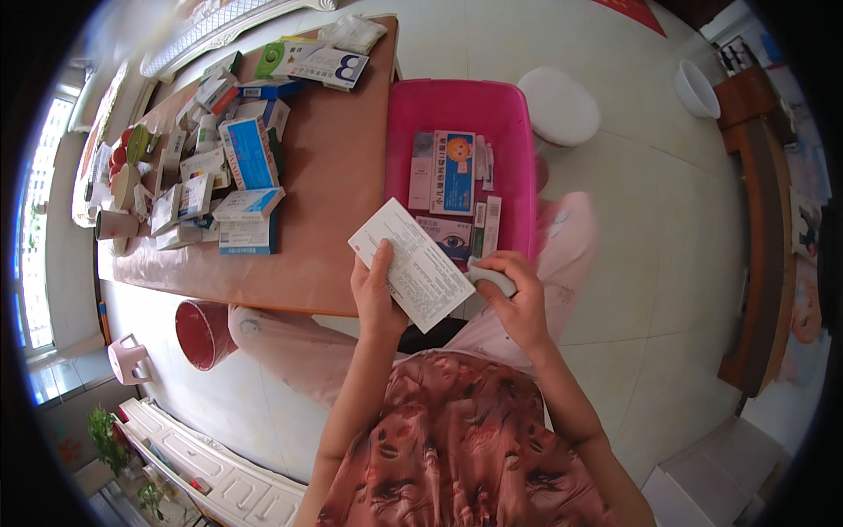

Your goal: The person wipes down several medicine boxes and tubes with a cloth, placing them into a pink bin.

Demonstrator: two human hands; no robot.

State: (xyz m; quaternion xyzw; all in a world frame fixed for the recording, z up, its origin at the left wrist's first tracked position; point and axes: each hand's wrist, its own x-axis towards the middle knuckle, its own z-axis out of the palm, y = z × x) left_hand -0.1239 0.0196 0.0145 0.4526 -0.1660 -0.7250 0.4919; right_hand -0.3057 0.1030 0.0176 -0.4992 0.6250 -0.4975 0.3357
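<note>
My left hand (pixel 379 300) grips a white medicine box (pixel 421 270) with lines of small print, thumb on its upper face. The box tilts over my lap, close to the table corner. In my right hand (pixel 521 300) is a folded whitish cloth (pixel 497 280), held against or very near the box's right corner. Beyond both hands stands a pink plastic bin (pixel 454 102). Inside it lie a blue-and-white box with a sun picture (pixel 454 174), a box with an eye picture (pixel 446 234), a slim upright carton (pixel 492 224) and a few smaller packs.
A brown-topped table (pixel 329 165) adjoins the bin on the left. Piled medicine boxes (pixel 250 155) cover its far left part, with a mug (pixel 117 224) at the edge. A red waste bin (pixel 204 336) stands below. A white round stool (pixel 560 105) is beyond the pink bin.
</note>
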